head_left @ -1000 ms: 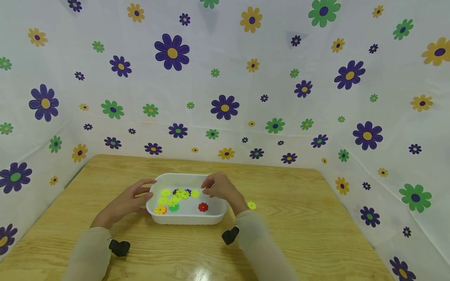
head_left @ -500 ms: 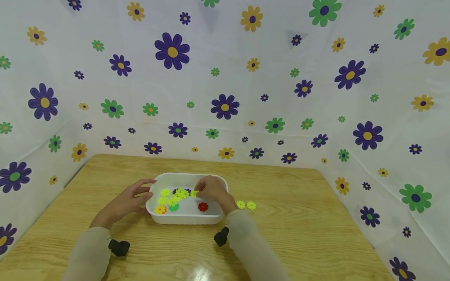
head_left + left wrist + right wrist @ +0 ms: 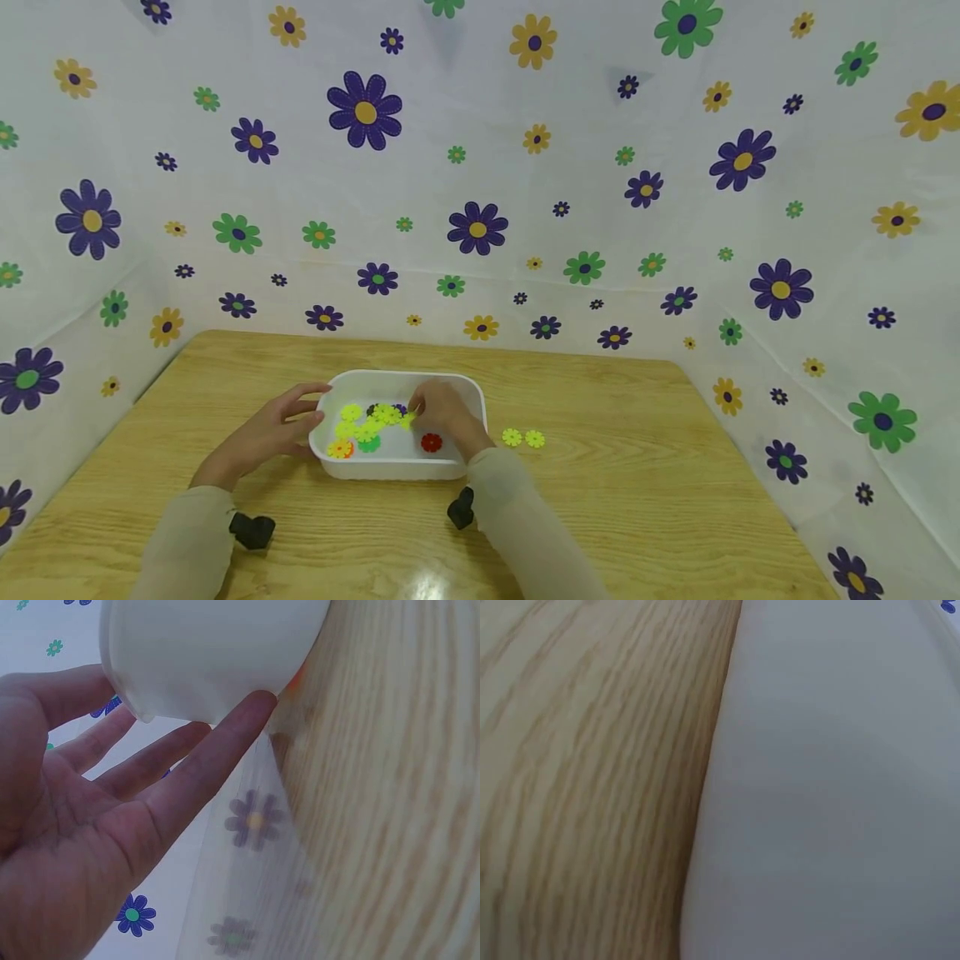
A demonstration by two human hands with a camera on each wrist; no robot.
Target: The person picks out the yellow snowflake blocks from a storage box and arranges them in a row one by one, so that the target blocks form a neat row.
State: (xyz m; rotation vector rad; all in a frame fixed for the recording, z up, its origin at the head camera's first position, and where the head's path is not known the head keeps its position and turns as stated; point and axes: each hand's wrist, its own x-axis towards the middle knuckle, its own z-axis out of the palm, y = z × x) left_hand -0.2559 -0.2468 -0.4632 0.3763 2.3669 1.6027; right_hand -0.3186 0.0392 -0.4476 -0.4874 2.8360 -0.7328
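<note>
A white plastic tub (image 3: 393, 471) on the wooden table holds several flower-shaped plastic discs. My left hand (image 3: 272, 430) touches the tub's left end with its fingers spread and fairly straight; the left wrist view shows the fingertips against the tub's outer wall (image 3: 202, 660). Inside the tub my right hand (image 3: 444, 412) pinches a tilted yellow-green flower disc (image 3: 407, 422), partly hidden by the fingers. More yellow-green discs (image 3: 367, 431) lie heaped to the left, with a green disc (image 3: 369, 445) and a yellow-orange one (image 3: 340, 449). Nearer the tub's front is a red disc (image 3: 431, 442).
Two yellow-green discs (image 3: 512, 437) lie side by side on the table (image 3: 637, 467), right of the tub. A white cloth with printed flowers (image 3: 420, 183) stands around the back and sides. The right wrist view shows only the table and the tub's wall (image 3: 817, 787).
My right hand has moved left within the tub, from its right end to a yellow-green disc. A second yellow-green disc has come into sight on the table. The left hand has stayed put.
</note>
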